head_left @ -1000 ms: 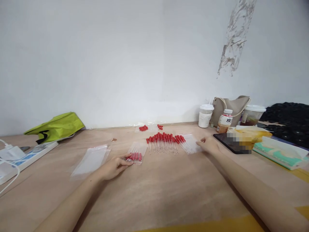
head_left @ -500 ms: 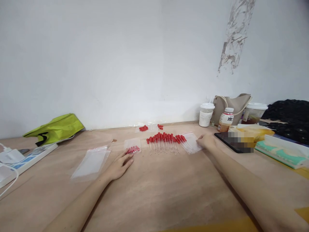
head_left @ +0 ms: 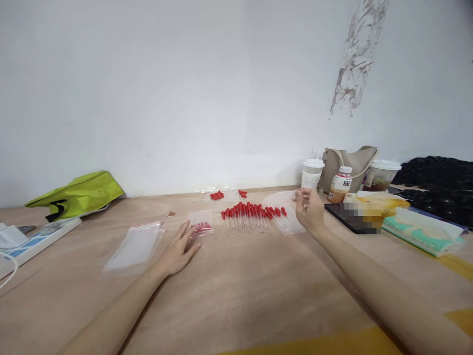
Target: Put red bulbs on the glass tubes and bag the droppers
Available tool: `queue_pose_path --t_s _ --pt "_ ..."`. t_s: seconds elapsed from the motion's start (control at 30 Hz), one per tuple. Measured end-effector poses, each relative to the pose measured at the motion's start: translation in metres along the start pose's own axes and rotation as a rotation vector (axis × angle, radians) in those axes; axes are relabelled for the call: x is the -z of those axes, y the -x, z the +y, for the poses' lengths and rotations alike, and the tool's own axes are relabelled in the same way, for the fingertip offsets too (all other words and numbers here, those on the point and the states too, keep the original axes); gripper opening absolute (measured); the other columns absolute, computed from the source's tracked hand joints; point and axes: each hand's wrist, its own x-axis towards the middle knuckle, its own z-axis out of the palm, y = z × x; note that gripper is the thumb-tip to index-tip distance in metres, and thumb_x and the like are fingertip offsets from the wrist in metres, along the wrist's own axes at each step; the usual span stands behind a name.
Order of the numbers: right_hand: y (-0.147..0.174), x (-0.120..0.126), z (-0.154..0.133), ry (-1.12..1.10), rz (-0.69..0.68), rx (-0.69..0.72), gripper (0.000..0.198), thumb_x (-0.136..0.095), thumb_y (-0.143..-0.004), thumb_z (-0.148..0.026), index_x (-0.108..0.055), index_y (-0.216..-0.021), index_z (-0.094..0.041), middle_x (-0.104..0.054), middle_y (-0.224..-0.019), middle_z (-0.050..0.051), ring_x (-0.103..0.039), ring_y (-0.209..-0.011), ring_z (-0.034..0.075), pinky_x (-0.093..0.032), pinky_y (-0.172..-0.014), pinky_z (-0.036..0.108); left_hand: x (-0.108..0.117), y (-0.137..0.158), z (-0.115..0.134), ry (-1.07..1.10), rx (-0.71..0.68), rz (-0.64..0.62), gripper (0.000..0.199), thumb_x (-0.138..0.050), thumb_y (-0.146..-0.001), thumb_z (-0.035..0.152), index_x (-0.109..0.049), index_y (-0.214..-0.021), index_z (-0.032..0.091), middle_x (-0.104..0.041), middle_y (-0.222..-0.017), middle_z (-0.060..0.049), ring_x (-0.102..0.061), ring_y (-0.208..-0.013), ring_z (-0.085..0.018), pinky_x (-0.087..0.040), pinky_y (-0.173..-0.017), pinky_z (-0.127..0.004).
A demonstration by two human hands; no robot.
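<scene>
My left hand (head_left: 180, 254) lies on the table with fingers stretched out, its fingertips at the edge of a small zip bag (head_left: 200, 217) holding several red rubber bulbs. My right hand (head_left: 309, 209) is closed in a pinch on the far edge of a translucent plastic bag (head_left: 283, 197), which is lifted off the table. A few glass droppers with red bulbs (head_left: 280, 212) lie at this bag; whether they are inside it or on it I cannot tell. Between my hands spreads a row of red-bulbed glass droppers (head_left: 247, 213), bulbs pointing away from me.
Zip bags (head_left: 135, 246) lie on the left, near a power strip (head_left: 40, 242) and a yellow-green bag (head_left: 79, 195). Loose red bulbs (head_left: 217, 195) lie by the wall. Cups, a bottle (head_left: 340, 185), a phone (head_left: 347, 218) and a tissue pack (head_left: 421, 231) stand or lie on the right.
My right hand has come up and slightly left, raising the bag's edge off the table. The left hand stays nearly in place, its fingers a little more spread. The view has shifted slightly.
</scene>
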Motion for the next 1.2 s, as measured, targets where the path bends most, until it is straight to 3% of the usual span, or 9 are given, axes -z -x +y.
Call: queue_pose_path --t_s 0.13,0.33,0.5,0.63,0.67,0.8,0.87,1.07,1.2 --pt "0.035 -0.009 -0.054 -0.517 -0.345 -0.304 0.024 -0.041 -0.080 -0.045 -0.037 -0.082 -0.022 -0.045 -0.057 -0.004 -0.046 -0.046 0.010 -0.041 -0.047 0.022 -0.002 0.006 0.024 0.213 -0.035 0.120 0.065 -0.049 -0.080 0.043 -0.020 -0.134 0.021 -0.020 -0.141 -0.009 -0.017 -0.129 -0.025 -0.017 -0.104 -0.043" --pt "0.101 -0.033 -0.099 -0.944 -0.642 -1.153 0.015 -0.046 -0.078 -0.023 -0.032 -0.072 -0.020 -0.053 -0.056 -0.003 -0.053 -0.044 0.009 -0.045 -0.047 0.022 -0.020 0.016 0.077 1.000 0.023 -0.129 0.081 -0.065 -0.068 0.042 -0.021 -0.132 0.021 -0.044 -0.126 -0.014 -0.043 -0.114 -0.025 -0.033 -0.096 -0.039" --pt "0.113 -0.021 -0.107 -0.860 -1.085 -0.876 0.029 -0.065 -0.064 -0.028 -0.040 -0.076 -0.019 -0.055 -0.057 -0.005 -0.056 -0.044 0.010 -0.045 -0.045 0.021 -0.028 0.014 0.081 1.232 0.252 -0.191 0.056 -0.063 -0.071 0.040 -0.040 -0.117 0.017 -0.061 -0.088 -0.005 -0.059 -0.080 -0.016 -0.045 -0.077 -0.029" --pt "0.090 -0.002 -0.089 -0.560 -1.598 -0.613 0.034 -0.064 -0.062 -0.043 -0.052 -0.076 -0.015 -0.061 -0.063 0.001 -0.052 -0.038 0.008 -0.035 -0.034 0.017 -0.020 0.008 0.058 0.925 0.129 -0.321 0.054 -0.063 -0.071 0.039 -0.045 -0.116 0.015 -0.059 -0.074 -0.002 -0.057 -0.066 -0.015 -0.046 -0.062 -0.027" --pt "0.081 0.001 -0.079 -0.486 -1.593 -0.545 0.033 -0.062 -0.063 -0.045 -0.055 -0.074 -0.014 -0.062 -0.064 0.003 -0.051 -0.038 0.008 -0.034 -0.033 0.016 -0.016 0.007 0.054 0.786 0.071 -0.319 0.054 -0.063 -0.071 0.038 -0.045 -0.117 0.016 -0.060 -0.078 -0.003 -0.057 -0.069 -0.017 -0.046 -0.064 -0.029" --pt "0.045 -0.001 -0.022 -0.016 -0.891 -0.332 0.019 -0.056 -0.070 -0.032 -0.061 -0.067 -0.014 -0.063 -0.065 0.004 -0.056 -0.056 0.011 -0.039 -0.047 0.018 -0.001 0.012 0.055 0.222 -0.124 0.015 0.045 -0.056 -0.077 0.035 -0.047 -0.119 0.022 -0.051 -0.114 -0.009 -0.045 -0.105 -0.026 -0.035 -0.090 -0.041" --pt "0.027 -0.006 0.007 0.204 -0.688 -0.366 0.014 -0.054 -0.071 -0.026 -0.062 -0.068 -0.015 -0.065 -0.071 0.005 -0.058 -0.066 0.014 -0.041 -0.055 0.020 0.003 0.020 0.063 0.065 -0.171 -0.014 0.039 -0.049 -0.081 0.037 -0.048 -0.118 0.023 -0.047 -0.120 -0.009 -0.039 -0.113 -0.027 -0.031 -0.094 -0.043" --pt "-0.012 -0.031 0.050 0.445 -0.645 -0.465 0.014 -0.057 -0.061 -0.015 -0.065 -0.073 -0.013 -0.065 -0.080 0.012 -0.059 -0.080 0.022 -0.041 -0.062 0.024 0.001 0.042 0.073 -0.043 -0.216 -0.439 0.054 -0.031 -0.085 0.052 -0.022 -0.134 0.031 -0.014 -0.143 -0.006 -0.009 -0.128 -0.034 -0.018 -0.098 -0.054" --pt "-0.020 -0.050 0.054 0.554 -0.694 -0.491 0.014 -0.059 -0.055 -0.011 -0.065 -0.068 -0.008 -0.064 -0.071 0.017 -0.061 -0.073 0.026 -0.041 -0.055 0.027 -0.001 0.031 0.074 0.021 -0.412 -0.521 0.048 -0.028 -0.088 0.048 -0.021 -0.133 0.035 -0.014 -0.143 -0.001 -0.008 -0.130 -0.027 -0.009 -0.102 -0.051"
